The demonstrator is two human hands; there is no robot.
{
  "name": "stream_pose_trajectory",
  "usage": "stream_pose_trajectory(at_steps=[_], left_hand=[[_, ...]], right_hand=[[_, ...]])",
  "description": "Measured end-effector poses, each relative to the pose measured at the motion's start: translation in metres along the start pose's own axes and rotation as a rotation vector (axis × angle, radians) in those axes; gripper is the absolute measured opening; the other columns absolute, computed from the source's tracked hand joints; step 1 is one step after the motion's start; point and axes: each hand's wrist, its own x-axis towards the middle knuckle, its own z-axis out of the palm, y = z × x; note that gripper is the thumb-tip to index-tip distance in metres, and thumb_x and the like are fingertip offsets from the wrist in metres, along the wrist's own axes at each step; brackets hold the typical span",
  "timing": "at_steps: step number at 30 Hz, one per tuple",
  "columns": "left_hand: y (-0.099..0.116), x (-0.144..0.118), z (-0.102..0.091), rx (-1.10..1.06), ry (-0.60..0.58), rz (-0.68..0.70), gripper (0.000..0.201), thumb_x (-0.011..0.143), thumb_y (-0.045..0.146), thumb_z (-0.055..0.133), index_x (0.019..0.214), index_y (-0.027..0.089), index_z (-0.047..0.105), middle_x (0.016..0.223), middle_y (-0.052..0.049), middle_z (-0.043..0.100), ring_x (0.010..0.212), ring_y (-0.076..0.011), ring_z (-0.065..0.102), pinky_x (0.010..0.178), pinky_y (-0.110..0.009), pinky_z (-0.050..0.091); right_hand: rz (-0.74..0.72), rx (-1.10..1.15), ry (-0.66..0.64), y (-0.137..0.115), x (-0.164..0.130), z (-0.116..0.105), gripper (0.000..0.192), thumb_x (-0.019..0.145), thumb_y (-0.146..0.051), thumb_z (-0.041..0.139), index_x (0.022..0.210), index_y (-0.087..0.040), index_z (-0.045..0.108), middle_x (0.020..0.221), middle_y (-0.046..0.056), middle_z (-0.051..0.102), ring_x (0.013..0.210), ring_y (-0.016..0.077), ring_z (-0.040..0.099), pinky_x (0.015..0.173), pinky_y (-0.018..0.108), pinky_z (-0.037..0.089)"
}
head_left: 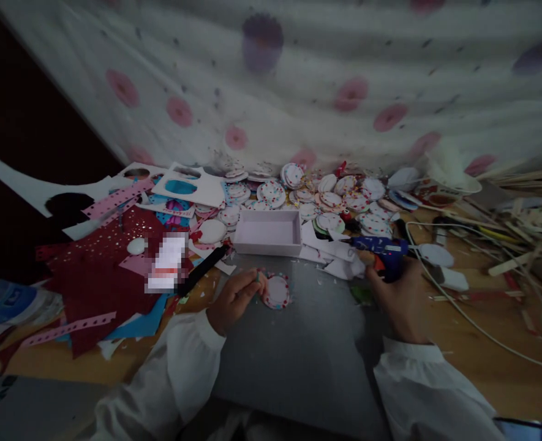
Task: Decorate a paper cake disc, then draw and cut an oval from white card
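My left hand (pixel 235 299) is closed in a pinch at the left edge of a round paper disc (pixel 278 291). The disc has a pale middle and a rim with red and blue dots, and it is low over the grey mat (pixel 298 355). The fingers hide part of its edge. To the right, my right hand (pixel 403 303) is wrapped round the handle of a blue glue gun (pixel 378 245), whose nozzle points left. Behind the mat stands an open white box (pixel 268 233) with a bare inside.
Many dotted paper discs (pixel 271 194) are heaped along the back. White paper scraps (pixel 339 263) lie beside the box. A white cord (pixel 459 324) loops across the right side, near wooden sticks (pixel 528 226). On the left are red sheets (pixel 87 288), a black stick-like tool (pixel 201 269) and a plastic bottle (pixel 18 300).
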Motion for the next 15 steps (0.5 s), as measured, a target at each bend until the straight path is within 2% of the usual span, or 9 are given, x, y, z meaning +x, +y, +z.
stream_pose_trajectory(at_steps=[2,6,10,12,15], left_hand=[[-0.010,0.002,0.002,0.036,0.028,-0.035,0.039,0.100,0.041,0.034,0.071,0.018,0.047,0.063,0.000,0.048,0.058,-0.0120,0.047,0.062,-0.026,0.038],[-0.024,-0.001,0.005,0.197,0.121,-0.069,0.039,0.099,0.043,0.037,0.068,0.019,0.044,0.059,0.003,0.043,0.055,-0.0116,0.043,0.054,-0.025,0.032],[-0.029,-0.005,0.007,0.273,0.172,-0.087,0.037,0.098,0.037,0.039,0.066,0.019,0.042,0.054,0.005,0.037,0.050,-0.0104,0.039,0.051,-0.025,0.028],[-0.029,-0.006,0.006,0.276,0.152,-0.072,0.035,0.098,0.034,0.039,0.067,0.019,0.042,0.055,0.005,0.037,0.050,-0.0101,0.040,0.051,-0.025,0.028],[-0.029,-0.007,0.005,0.252,0.057,-0.035,0.033,0.098,0.031,0.038,0.068,0.019,0.041,0.056,0.005,0.037,0.051,-0.0100,0.040,0.052,-0.025,0.028]], right_hand=[[-0.010,0.163,0.091,-0.013,-0.005,0.002,0.053,0.062,-0.048,0.070,0.099,-0.020,0.045,0.087,0.004,0.055,0.076,0.0232,0.056,0.069,0.038,0.046],[-0.164,0.404,0.115,-0.041,-0.028,0.023,0.044,0.065,-0.035,0.072,0.095,-0.023,0.042,0.080,-0.004,0.047,0.067,0.0142,0.049,0.062,0.029,0.041],[-0.285,0.400,0.102,-0.046,-0.055,0.042,0.043,0.066,-0.028,0.073,0.097,-0.024,0.044,0.081,-0.004,0.043,0.066,0.0127,0.045,0.059,0.027,0.038],[-0.336,0.384,0.073,-0.042,-0.062,0.043,0.041,0.065,-0.025,0.073,0.096,-0.022,0.046,0.080,-0.003,0.043,0.064,0.0123,0.043,0.056,0.026,0.037],[-0.386,0.374,0.060,-0.039,-0.066,0.040,0.037,0.066,-0.021,0.071,0.095,-0.021,0.048,0.079,-0.003,0.042,0.063,0.0122,0.043,0.054,0.026,0.036]])
